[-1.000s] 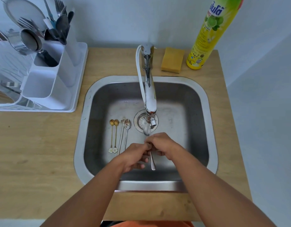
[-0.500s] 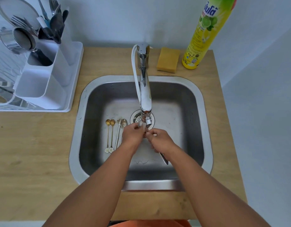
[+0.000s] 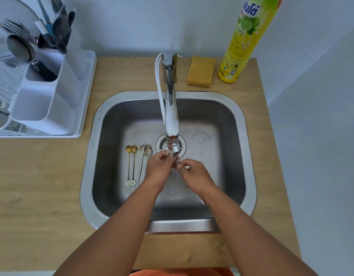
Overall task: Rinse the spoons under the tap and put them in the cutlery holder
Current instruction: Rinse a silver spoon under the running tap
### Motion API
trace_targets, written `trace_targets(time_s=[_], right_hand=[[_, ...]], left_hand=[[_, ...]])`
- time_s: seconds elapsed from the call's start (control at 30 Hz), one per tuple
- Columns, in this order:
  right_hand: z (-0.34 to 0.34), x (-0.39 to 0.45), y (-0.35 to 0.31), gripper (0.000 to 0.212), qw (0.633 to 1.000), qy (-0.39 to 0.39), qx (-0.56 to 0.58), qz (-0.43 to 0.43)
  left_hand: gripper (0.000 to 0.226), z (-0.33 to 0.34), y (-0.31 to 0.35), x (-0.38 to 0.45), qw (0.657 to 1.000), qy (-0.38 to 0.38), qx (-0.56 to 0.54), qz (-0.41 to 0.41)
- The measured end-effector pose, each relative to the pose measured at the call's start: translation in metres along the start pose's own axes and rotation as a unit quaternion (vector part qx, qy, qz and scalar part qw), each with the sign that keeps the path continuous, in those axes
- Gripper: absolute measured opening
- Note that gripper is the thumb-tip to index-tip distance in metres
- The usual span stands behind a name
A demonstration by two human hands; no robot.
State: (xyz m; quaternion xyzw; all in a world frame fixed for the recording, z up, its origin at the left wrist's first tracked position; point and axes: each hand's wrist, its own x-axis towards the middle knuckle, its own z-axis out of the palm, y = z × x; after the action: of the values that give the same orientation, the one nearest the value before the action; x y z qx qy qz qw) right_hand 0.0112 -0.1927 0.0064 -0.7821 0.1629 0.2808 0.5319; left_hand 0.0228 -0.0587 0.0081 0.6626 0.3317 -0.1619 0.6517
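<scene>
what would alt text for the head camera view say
Two bare hands, left hand and right hand, hold a small metal spoon under the chrome tap over a steel sink. Four more spoons lie on the sink floor, left of the hands.

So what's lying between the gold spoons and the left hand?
Head view: two silver spoons lie on the sink floor between the gold spoons and the left hand.

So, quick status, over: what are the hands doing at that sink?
Left hand and right hand together under the tap, working a spoon. Four spoons waiting in the sink. Cutlery holder unobstructed.
</scene>
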Motion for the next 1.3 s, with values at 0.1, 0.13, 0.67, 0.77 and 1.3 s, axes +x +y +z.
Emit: trace_targets(time_s=[0.1,0.13,0.67,0.77,1.3], right_hand=[[0.001,0.000,-0.001,0.016,1.000,0.000,-0.012,-0.013],[0.001,-0.001,-0.001,0.016,1.000,0.004,-0.013,-0.015],[-0.006,-0.014,0.002,0.016,0.998,-0.043,-0.003,-0.043],[-0.004,-0.016,0.004,0.016,0.998,-0.039,-0.005,-0.048],[-0.007,-0.013,0.000,0.018,0.998,-0.005,0.028,-0.052]], left_hand=[[0.014,0.002,0.003,0.002,0.999,0.025,-0.012,-0.021],[0.015,0.002,0.005,0.001,0.999,0.031,-0.018,-0.036],[0.044,-0.011,0.010,-0.005,0.950,-0.122,-0.233,-0.170],[0.043,-0.006,0.017,-0.006,0.948,-0.138,-0.227,-0.176],[0.031,0.002,0.005,-0.013,0.997,-0.014,-0.071,-0.038]])
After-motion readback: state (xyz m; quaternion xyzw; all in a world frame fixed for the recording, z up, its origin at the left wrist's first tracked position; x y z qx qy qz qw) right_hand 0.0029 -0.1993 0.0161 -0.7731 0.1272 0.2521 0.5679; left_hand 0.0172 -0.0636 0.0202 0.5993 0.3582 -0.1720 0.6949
